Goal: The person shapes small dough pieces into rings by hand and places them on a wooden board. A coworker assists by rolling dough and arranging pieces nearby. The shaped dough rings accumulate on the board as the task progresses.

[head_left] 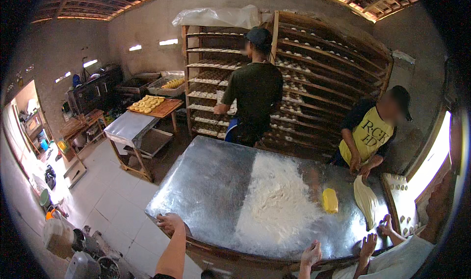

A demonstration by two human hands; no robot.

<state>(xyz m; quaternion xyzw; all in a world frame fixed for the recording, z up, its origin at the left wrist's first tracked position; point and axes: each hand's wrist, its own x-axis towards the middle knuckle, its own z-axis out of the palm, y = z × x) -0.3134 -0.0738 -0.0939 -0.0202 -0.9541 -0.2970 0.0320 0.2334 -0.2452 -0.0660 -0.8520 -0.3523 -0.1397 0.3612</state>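
Observation:
My left hand (171, 223) rests on the near left corner of a metal-topped table (196, 190), fingers stretched over the edge and holding nothing. At the near edge, further right, my right hand (310, 254) is empty, its fingers loosely bent beside the tabletop. White flour (274, 200) is spread over the middle of the metal. Right of it lies a yellow block (330, 201), perhaps fat or in a wrapper. A long strip of pale dough (366, 200) stretches between a co-worker in a yellow shirt (368, 132) and the hands (369, 244) of another person at the right.
A person in a dark shirt (252, 92) stands beyond the table, facing shelves (328, 78) of trays with pale dough pieces. A small table (130, 127) bears a board of ring-shaped pieces (145, 104). Containers (83, 264) stand on the floor, lower left. A dotted tray (400, 195) is at right.

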